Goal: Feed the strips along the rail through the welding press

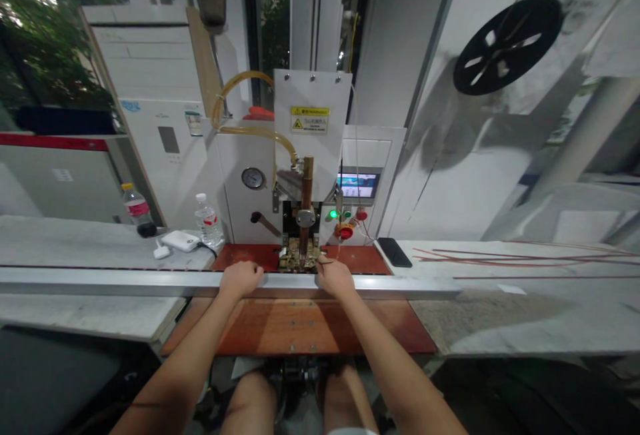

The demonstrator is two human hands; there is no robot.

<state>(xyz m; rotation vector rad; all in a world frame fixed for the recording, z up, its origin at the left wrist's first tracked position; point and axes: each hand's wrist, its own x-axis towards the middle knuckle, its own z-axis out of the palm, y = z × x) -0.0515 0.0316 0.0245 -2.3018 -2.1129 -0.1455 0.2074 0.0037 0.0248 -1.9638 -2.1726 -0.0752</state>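
Observation:
A white bench machine (pixel 310 155) stands in front of me with a copper vertical rod (pixel 305 222) coming down onto a brass fixture (pixel 299 259). My left hand (pixel 241 278) rests curled on the aluminium rail (pixel 125 282), left of the fixture; nothing shows in its fingers. My right hand (pixel 334 275) sits right of the fixture, fingers pinched on a thin dark wire (pixel 326 261) that reaches toward the fixture.
Two plastic water bottles (pixel 207 220) and a white charger (pixel 180 241) lie left of the machine. A black phone (pixel 395 252) and long copper wires (pixel 525 258) lie to the right. A black reel (pixel 507 44) hangs upper right. A red-brown work plate (pixel 300 325) is under my arms.

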